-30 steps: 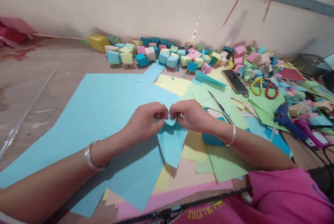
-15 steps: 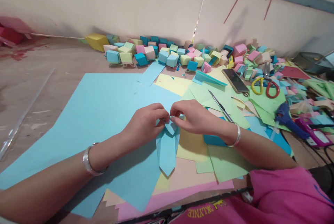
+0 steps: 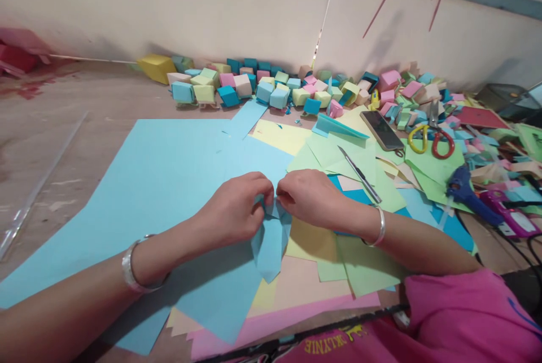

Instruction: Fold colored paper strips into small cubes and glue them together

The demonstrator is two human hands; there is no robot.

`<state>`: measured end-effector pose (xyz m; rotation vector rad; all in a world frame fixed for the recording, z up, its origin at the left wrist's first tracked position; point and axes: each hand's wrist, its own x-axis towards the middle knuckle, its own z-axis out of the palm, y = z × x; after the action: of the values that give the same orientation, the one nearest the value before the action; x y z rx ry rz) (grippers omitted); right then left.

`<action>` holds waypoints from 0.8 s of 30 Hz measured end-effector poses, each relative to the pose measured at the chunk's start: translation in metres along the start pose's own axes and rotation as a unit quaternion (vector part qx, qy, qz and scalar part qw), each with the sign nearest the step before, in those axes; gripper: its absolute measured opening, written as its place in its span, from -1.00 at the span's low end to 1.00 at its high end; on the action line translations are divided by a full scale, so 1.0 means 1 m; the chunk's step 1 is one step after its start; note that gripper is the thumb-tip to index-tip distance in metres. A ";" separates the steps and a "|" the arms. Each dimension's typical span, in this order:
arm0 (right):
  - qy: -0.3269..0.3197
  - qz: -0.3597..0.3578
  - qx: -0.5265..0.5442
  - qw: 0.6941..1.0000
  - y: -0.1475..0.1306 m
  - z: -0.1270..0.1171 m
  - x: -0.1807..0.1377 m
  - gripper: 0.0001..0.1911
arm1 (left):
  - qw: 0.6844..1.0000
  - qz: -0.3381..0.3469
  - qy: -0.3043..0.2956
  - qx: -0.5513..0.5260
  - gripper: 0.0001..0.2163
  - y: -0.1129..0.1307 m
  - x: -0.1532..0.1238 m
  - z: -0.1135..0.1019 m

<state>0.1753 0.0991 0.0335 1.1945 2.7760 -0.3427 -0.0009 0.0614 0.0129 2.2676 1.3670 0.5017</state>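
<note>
Between my hands is a folded light blue paper (image 3: pixel 270 244), its pointed end toward me and its far end at my fingertips. My left hand (image 3: pixel 239 205) pinches the left side of that far end. From the other side my right hand (image 3: pixel 309 196) pinches it too, thumb and fingers together. Curled fingers partly cover the upper folds. Beneath the left forearm lies a large light blue sheet (image 3: pixel 169 176). Yellow paper (image 3: pixel 311 241) and green paper (image 3: pixel 368 267) lie under and beside the right arm.
Several small paper boxes (image 3: pixel 265 92) line the wall. A craft knife (image 3: pixel 359 174), a phone (image 3: pixel 382 130), scissors (image 3: pixel 432 134) and a blue glue gun (image 3: pixel 468 191) lie to the right. A clear plastic strip (image 3: pixel 42 188) lies at left.
Both hands have shifted slightly toward me. The right fingers have curled in more, and the folded paper has tilted a little, its top folds now more covered.
</note>
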 end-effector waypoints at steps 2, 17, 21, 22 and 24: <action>0.003 0.005 -0.001 1.000 -0.001 0.001 -0.001 -0.81 | 0.999 -0.037 0.001 0.002 -0.88 0.001 0.000 -0.001; 0.036 -0.033 -0.050 0.998 -0.001 0.012 -0.010 -0.83 | 0.984 0.009 0.061 0.169 -0.81 0.001 -0.004 0.005; 0.065 -0.027 -0.052 0.996 -0.002 0.016 -0.007 -0.83 | 0.982 0.026 0.063 0.179 -0.78 0.003 -0.005 0.006; 0.076 -0.025 -0.052 0.995 -0.002 0.017 -0.007 -0.84 | 0.982 0.029 0.064 0.176 -0.79 0.003 -0.005 0.007; 0.096 -0.027 -0.054 0.994 -0.004 0.018 -0.006 -0.83 | 0.983 0.037 0.064 0.167 -0.81 0.003 -0.005 0.008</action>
<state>0.1768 0.0874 0.0174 1.1875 2.9508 -0.0839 0.0035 0.0544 0.0072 2.6015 1.5322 0.4792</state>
